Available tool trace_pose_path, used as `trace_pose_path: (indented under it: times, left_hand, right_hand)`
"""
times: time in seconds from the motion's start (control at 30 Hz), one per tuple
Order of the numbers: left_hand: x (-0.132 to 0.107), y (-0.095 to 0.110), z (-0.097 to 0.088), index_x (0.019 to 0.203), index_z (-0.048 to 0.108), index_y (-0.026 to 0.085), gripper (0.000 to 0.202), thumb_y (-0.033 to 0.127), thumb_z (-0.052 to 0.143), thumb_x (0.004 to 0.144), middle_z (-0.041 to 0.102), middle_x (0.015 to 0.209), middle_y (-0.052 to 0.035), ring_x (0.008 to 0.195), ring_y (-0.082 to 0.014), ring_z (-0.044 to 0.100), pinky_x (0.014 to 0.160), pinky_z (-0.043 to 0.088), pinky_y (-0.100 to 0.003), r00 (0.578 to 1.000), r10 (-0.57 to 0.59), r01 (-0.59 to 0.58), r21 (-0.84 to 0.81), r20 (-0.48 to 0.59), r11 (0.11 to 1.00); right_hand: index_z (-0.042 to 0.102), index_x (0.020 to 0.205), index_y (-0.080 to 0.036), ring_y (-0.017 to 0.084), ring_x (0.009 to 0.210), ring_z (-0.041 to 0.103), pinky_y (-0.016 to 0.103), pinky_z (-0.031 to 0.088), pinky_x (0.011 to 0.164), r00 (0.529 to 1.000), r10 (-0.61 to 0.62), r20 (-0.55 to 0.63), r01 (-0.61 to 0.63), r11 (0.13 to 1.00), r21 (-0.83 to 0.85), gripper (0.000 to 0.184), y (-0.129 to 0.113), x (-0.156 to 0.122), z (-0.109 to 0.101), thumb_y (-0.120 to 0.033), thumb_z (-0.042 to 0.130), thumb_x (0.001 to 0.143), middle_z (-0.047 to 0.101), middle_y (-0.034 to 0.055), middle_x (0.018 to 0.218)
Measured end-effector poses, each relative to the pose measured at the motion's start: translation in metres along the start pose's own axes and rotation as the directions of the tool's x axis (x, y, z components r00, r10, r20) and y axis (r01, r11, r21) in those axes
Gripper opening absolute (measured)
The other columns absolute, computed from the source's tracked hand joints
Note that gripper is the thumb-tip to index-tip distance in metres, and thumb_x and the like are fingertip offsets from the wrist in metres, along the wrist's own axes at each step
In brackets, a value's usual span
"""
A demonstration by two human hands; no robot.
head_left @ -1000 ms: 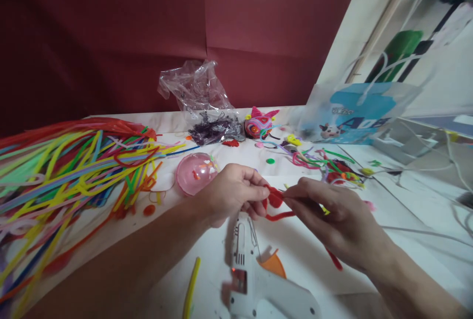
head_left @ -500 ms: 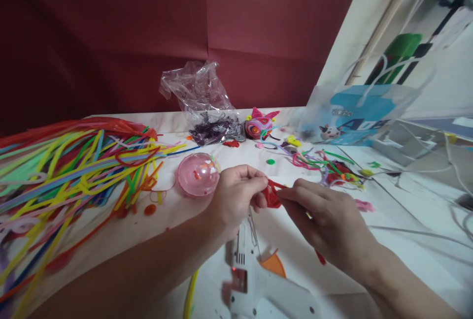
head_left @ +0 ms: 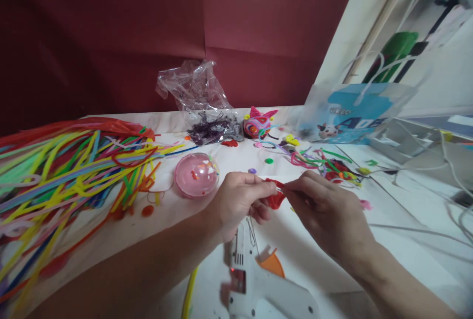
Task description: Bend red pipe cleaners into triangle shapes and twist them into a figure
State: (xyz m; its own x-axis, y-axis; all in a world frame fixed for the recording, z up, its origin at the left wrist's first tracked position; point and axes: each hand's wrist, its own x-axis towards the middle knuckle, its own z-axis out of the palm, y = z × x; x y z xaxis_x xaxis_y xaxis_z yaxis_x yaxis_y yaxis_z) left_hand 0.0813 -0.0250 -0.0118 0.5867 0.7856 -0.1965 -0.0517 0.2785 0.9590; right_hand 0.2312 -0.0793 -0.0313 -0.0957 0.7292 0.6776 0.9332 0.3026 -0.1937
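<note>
My left hand [head_left: 238, 202] and my right hand [head_left: 327, 213] meet above the white table [head_left: 111, 230], both pinching a small coiled red pipe cleaner [head_left: 275, 196]. Left fingers grip the coil from the left; the right thumb and forefinger pinch its right end. A white hot glue gun [head_left: 254, 279] lies just below the hands, near the front edge.
A big heap of coloured pipe cleaners [head_left: 62, 171] covers the left. A pink clear dome [head_left: 195, 175] sits left of my hands. Behind are a crumpled plastic bag [head_left: 195, 90], a pink pipe-cleaner figure [head_left: 257, 123], loose scraps [head_left: 328, 164], and a blue bag [head_left: 351, 112].
The long red tail that hung under my right hand is no longer visible; the pipe cleaner is now a tight coil between both hands, which have closed together.
</note>
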Motion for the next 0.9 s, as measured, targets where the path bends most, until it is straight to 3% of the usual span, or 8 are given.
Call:
trace_pose_path:
  times: [0.13,0.23,0.3,0.4,0.5,0.6,0.73,0.9]
  left_hand:
    - [0.002,-0.002,-0.002,0.062,0.056,0.013,0.013,0.024,0.057,0.069,0.057,0.053,0.0006,0.039,-0.0055,0.047,0.040,0.032,-0.019,1.000,0.008,-0.008,0.001,-0.019,1.000]
    - [0.003,-0.001,-0.003,0.058,0.053,0.014,0.012,0.020,0.054,0.068,0.057,0.054,0.0008,0.038,-0.0048,0.045,0.039,0.030,-0.019,0.998,0.036,-0.033,0.059,-0.051,0.998]
    - [0.002,0.002,-0.004,0.056,0.051,0.014,0.012,0.019,0.054,0.067,0.054,0.052,0.0021,0.037,-0.0046,0.044,0.039,0.029,-0.019,0.998,0.056,-0.052,0.110,-0.039,0.993]
    - [0.002,0.007,-0.005,0.057,0.051,0.014,0.010,0.018,0.054,0.066,0.051,0.049,0.0032,0.036,-0.0047,0.042,0.038,0.029,-0.019,0.995,0.094,-0.094,0.198,0.010,0.976]
    - [0.003,0.011,-0.007,0.058,0.051,0.015,0.010,0.019,0.054,0.066,0.052,0.050,0.0031,0.037,-0.0052,0.043,0.038,0.030,-0.019,0.989,0.142,-0.149,0.317,0.043,0.937]
    - [0.002,0.012,-0.010,0.061,0.052,0.015,0.010,0.022,0.053,0.069,0.049,0.050,0.0039,0.040,-0.0065,0.044,0.039,0.031,-0.019,0.977,0.199,-0.213,0.438,0.077,0.873]
    - [-0.004,0.012,-0.009,0.062,0.055,0.015,0.011,0.019,0.049,0.071,0.045,0.050,0.0046,0.044,-0.0062,0.042,0.040,0.026,-0.018,0.938,0.330,-0.327,0.600,0.110,0.730]
    - [-0.008,0.009,-0.007,0.064,0.058,0.015,0.014,0.017,0.048,0.073,0.049,0.052,0.0034,0.047,-0.0067,0.042,0.042,0.027,-0.019,0.896,0.440,-0.346,0.699,0.050,0.626]
  right_hand:
    - [0.062,0.069,-0.018,0.011,0.048,0.050,0.022,0.035,0.044,0.996,-0.090,0.009,0.090,0.996,0.021,0.025,-0.003,0.000,0.001,-0.019,0.042,0.084,0.055,0.0025,0.059]
    - [0.063,0.075,-0.019,0.013,0.053,0.053,0.023,0.038,0.046,0.996,-0.009,0.085,-0.014,0.965,0.263,0.020,-0.002,0.002,-0.001,-0.024,0.046,0.084,0.057,0.0034,0.064]
    - [0.063,0.079,-0.019,0.014,0.057,0.054,0.024,0.041,0.049,0.979,0.168,0.114,-0.201,0.875,0.441,0.017,0.001,0.004,-0.003,-0.031,0.051,0.082,0.060,0.0039,0.068]
    - [0.063,0.082,-0.018,0.016,0.059,0.055,0.025,0.041,0.048,0.887,0.399,0.234,-0.455,0.657,0.602,0.022,0.008,0.009,-0.006,-0.038,0.059,0.075,0.062,0.0039,0.069]
    - [0.063,0.068,-0.016,0.014,0.055,0.052,0.024,0.039,0.048,0.822,0.329,0.464,-0.569,0.469,0.675,0.023,0.011,0.012,-0.006,-0.039,0.065,0.070,0.059,0.0024,0.060]
    - [0.059,0.059,-0.016,0.010,0.049,0.044,0.023,0.035,0.045,0.822,0.299,0.484,-0.567,0.357,0.743,0.025,0.009,0.011,-0.006,-0.037,0.066,0.070,0.053,-0.0004,0.053]
    - [0.059,0.062,-0.017,0.009,0.048,0.040,0.022,0.031,0.043,0.850,0.335,0.406,-0.508,0.317,0.801,0.021,0.004,0.005,-0.005,-0.034,0.066,0.073,0.050,-0.0015,0.053]
    - [0.060,0.065,-0.019,0.010,0.054,0.042,0.021,0.034,0.047,0.912,0.264,0.314,-0.400,0.403,0.823,0.015,0.001,0.004,-0.007,-0.029,0.063,0.076,0.051,-0.0009,0.063]
